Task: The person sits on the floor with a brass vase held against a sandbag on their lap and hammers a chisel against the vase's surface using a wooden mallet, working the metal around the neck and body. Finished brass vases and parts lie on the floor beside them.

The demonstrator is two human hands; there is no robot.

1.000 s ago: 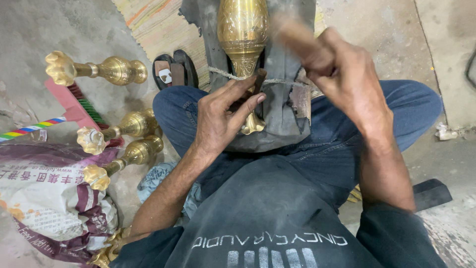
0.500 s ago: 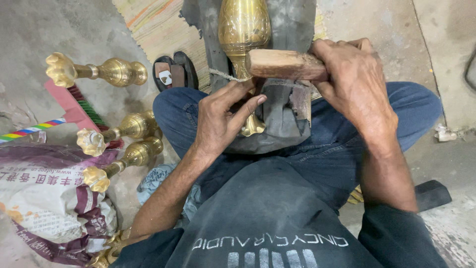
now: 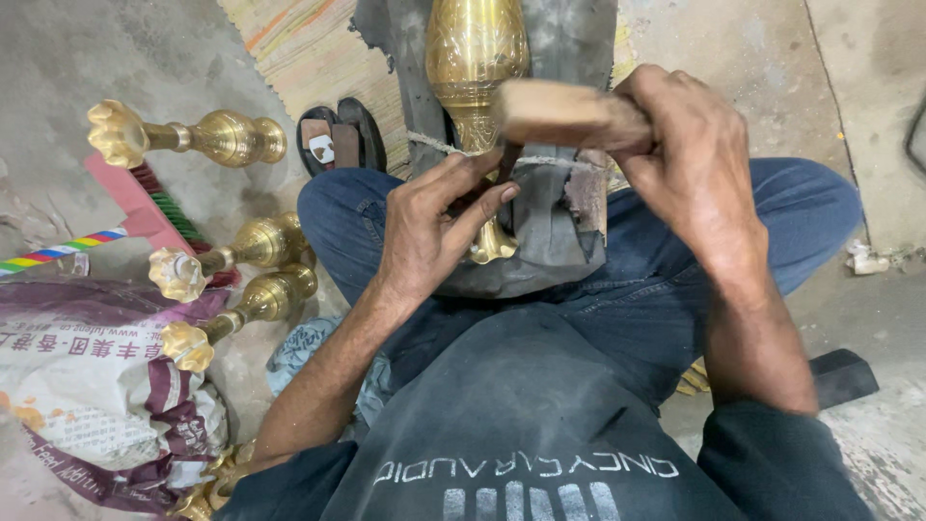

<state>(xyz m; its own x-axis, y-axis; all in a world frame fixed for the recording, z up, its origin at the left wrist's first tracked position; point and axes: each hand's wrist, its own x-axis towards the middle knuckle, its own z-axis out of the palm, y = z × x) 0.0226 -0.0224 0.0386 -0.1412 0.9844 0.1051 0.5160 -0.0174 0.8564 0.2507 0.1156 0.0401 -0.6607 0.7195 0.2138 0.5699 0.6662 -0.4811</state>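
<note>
An engraved brass vase [image 3: 476,58] lies lengthwise on a dark padded block [image 3: 559,227] across my lap, tied down with a cord. My left hand [image 3: 434,227] pinches a thin dark tool against the vase's narrow neck, near its flared foot. Gripped in my right hand [image 3: 690,159] is a wooden mallet [image 3: 564,114], its head just above the tool. I sit cross-legged in blue jeans and a dark shirt.
Three brass stands [image 3: 188,137] [image 3: 227,253] [image 3: 236,311] lie on the concrete floor to my left, beside a printed sack [image 3: 92,405] and a red brush [image 3: 145,198]. A sandal [image 3: 338,135] and a striped mat [image 3: 309,48] are ahead. A dark block [image 3: 844,371] sits at right.
My right hand has brought the mallet down from a raised position to just above the tool at the vase's neck. The left hand has stayed in place.
</note>
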